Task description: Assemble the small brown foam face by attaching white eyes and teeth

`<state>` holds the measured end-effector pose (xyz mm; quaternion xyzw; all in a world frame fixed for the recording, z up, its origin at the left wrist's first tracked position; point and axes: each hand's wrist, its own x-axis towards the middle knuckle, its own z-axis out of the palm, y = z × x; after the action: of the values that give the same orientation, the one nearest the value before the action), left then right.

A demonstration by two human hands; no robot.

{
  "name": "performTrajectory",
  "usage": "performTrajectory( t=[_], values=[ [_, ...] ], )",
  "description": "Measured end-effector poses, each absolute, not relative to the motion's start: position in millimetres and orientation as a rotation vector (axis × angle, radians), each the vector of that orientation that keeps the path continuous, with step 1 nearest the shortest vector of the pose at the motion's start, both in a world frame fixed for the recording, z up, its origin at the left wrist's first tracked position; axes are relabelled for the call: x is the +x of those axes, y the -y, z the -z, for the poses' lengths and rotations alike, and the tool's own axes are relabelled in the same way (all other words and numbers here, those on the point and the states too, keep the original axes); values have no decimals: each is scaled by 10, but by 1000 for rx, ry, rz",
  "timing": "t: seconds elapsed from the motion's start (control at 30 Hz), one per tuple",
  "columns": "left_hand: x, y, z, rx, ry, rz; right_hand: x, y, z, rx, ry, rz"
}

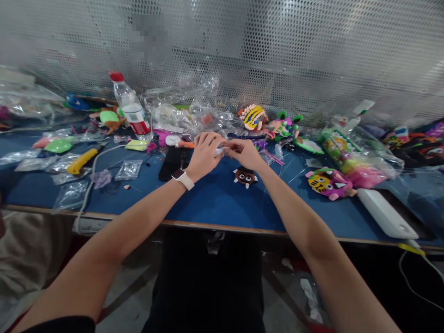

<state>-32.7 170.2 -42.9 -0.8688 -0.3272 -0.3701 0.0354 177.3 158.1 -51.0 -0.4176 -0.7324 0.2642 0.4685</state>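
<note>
Our left hand (208, 150) and right hand (244, 152) pinch a small whitish piece (219, 151) between them over the blue worktop (215, 203), beyond a brown figure (244, 176). We seem to be working it; next calls for light fingertip control.

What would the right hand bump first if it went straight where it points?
The right hand would probably meet the left hand, with a small whitish piece between them; depth is unclear.
</note>
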Motion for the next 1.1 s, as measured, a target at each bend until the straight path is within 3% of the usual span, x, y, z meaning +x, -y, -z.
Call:
performTrajectory(
  t=[0.13,0.3,0.5,0.87,1.1],
  values=[
    [-336,-1848,510,-2812,1092,786,1889,-1626,581,-1200,1848,-280],
    [-353,-2017,618,-2944,991,429,1950,-1621,588,-1239,1993,-136],
    [-397,-2082,689,-2937,921,482,1906,-1555,551,-1212,2088,-196],
    [-429,-1988,556,-3082,1162,979,1737,-1445,490,-1084,1819,-525],
    [-473,-1888,511,-3049,1109,923,1666,-1326,359,-969,1940,-700]
  ],
)
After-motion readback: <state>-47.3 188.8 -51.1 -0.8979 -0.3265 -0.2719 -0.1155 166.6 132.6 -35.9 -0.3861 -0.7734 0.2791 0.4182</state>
